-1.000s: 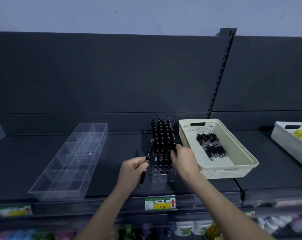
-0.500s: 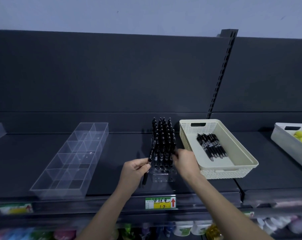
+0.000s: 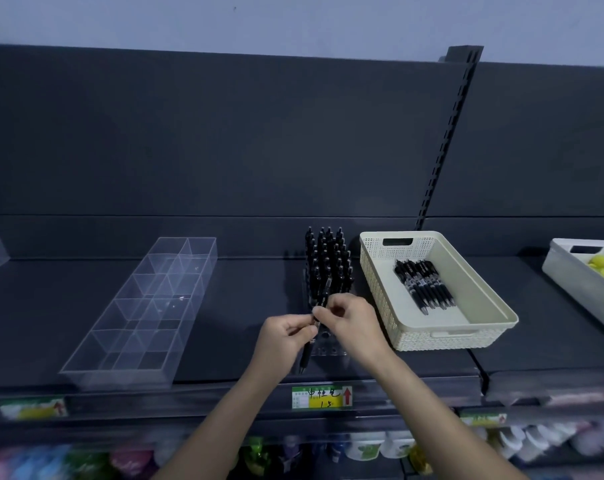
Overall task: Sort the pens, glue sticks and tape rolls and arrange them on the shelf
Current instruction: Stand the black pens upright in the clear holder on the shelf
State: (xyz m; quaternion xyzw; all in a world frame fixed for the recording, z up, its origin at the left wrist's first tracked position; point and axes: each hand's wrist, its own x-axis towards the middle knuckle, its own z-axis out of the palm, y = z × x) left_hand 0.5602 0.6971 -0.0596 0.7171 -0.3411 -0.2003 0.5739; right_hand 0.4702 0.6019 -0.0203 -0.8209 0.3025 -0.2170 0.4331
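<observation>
Here both hands meet on one slim black pen (image 3: 315,327): left hand (image 3: 285,337) grips its lower barrel, right hand (image 3: 351,323) pinches its middle, before the clear pen rack (image 3: 328,346).

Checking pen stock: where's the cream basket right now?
Head view, right of centre: the cream basket sits on the shelf, just right of the pen holder, with loose pens lying inside.

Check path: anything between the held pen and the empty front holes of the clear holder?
Nothing visible blocks it. Both hands, left hand and right hand, hold the pen directly over the holder's open front holes; standing pens fill only rows behind.
</observation>
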